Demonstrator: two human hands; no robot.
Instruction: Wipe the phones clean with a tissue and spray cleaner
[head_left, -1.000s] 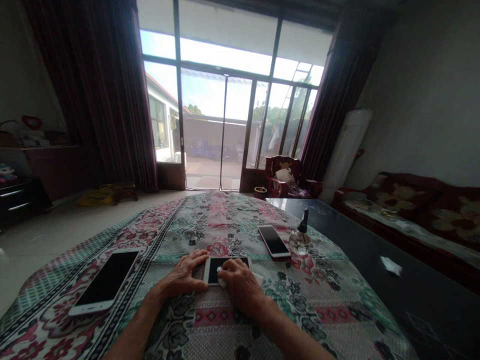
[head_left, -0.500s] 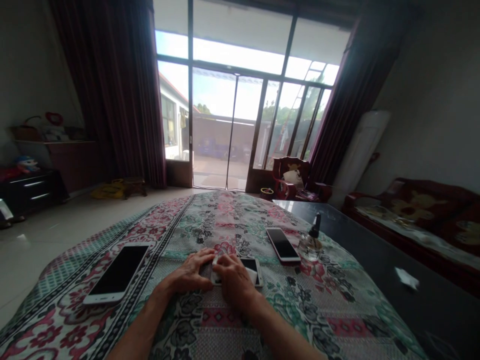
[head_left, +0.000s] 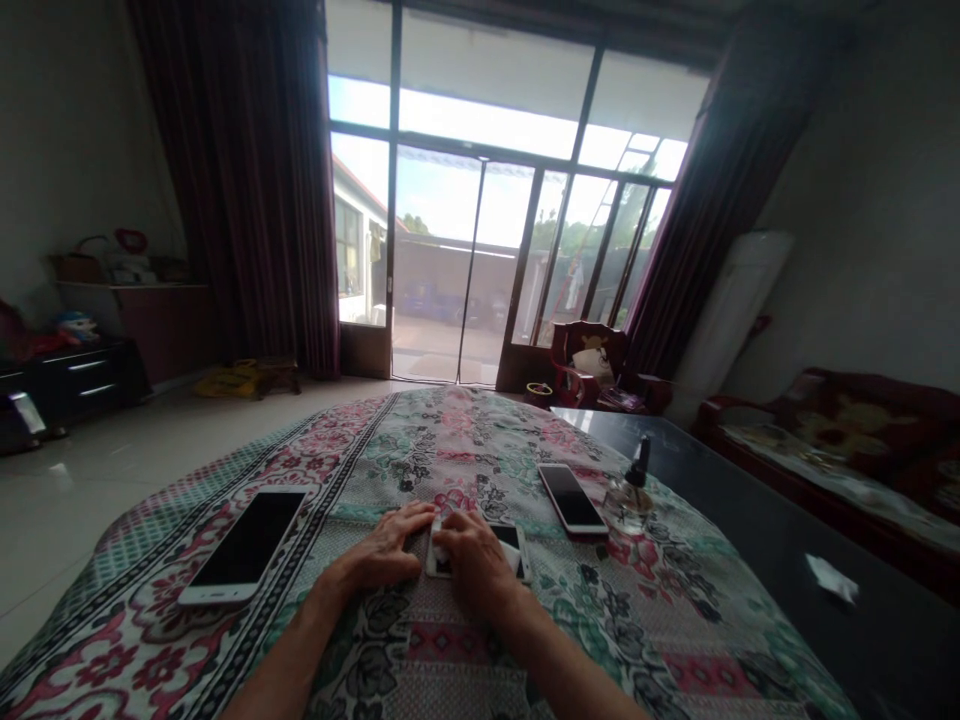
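Note:
A small white-framed phone [head_left: 514, 547] lies screen up on the patterned cloth [head_left: 465, 440], mostly covered by my hands. My left hand [head_left: 390, 545] rests flat at the phone's left end, fingers stretched onto it. My right hand [head_left: 471, 556] presses a small white wipe [head_left: 437, 556] against the left part of the screen, fingers curled over it. A large white phone [head_left: 244, 545] lies to the left. A pink-rimmed phone [head_left: 573, 497] lies to the right, beside a small glass bottle [head_left: 628, 492] with a dark cap.
A dark glass table [head_left: 757, 560] at the right carries a crumpled white wipe [head_left: 832, 578]. A red sofa [head_left: 847, 440] lines the right wall. A wooden chair [head_left: 592, 365] stands by the glass doors [head_left: 465, 270]. Dark cabinets [head_left: 67, 375] stand at the left.
My right hand slid the wipe from the middle of the screen to its left end. The view has panned slightly left and up. The left hand stays in place.

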